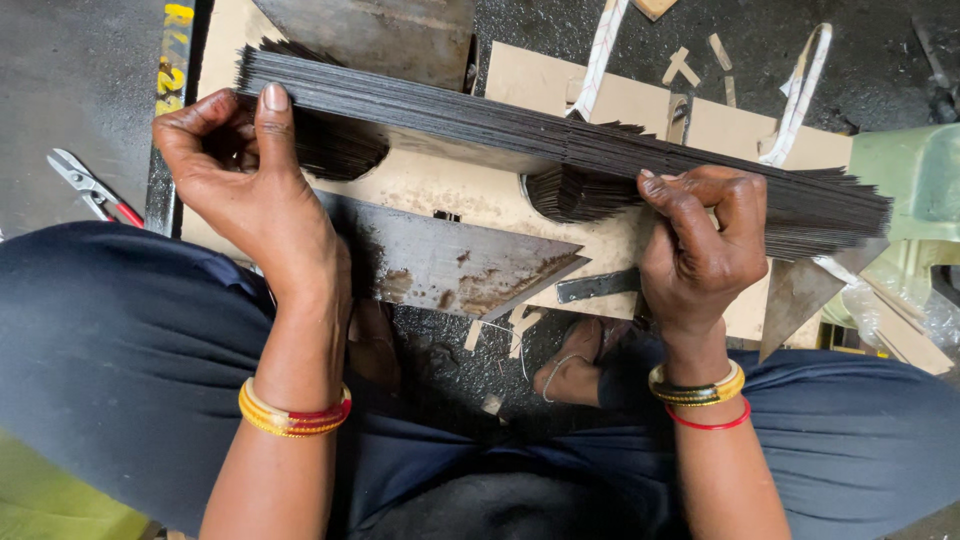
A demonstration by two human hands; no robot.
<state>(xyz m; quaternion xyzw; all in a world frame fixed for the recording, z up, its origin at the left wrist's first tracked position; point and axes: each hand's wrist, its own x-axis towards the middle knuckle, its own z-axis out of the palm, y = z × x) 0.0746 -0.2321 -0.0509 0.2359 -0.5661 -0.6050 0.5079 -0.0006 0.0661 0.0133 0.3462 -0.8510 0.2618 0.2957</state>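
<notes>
both hands, left point(245, 180) and right point(700, 245), pinch the sheet stack point(560, 140) at its ends; keep edges flush, grip even.

Seated cross-legged in dark trousers, a person extends both forearms forward, wrists ringed with yellow and red bangles. The left hand point(250, 185) is raised, thumb upright and fingers curled away in a closed grip. The right hand point(700, 245) sits lower, knuckles up, fingers folded tightly inward. A bare foot point(572, 370) shows between the knees.
</notes>
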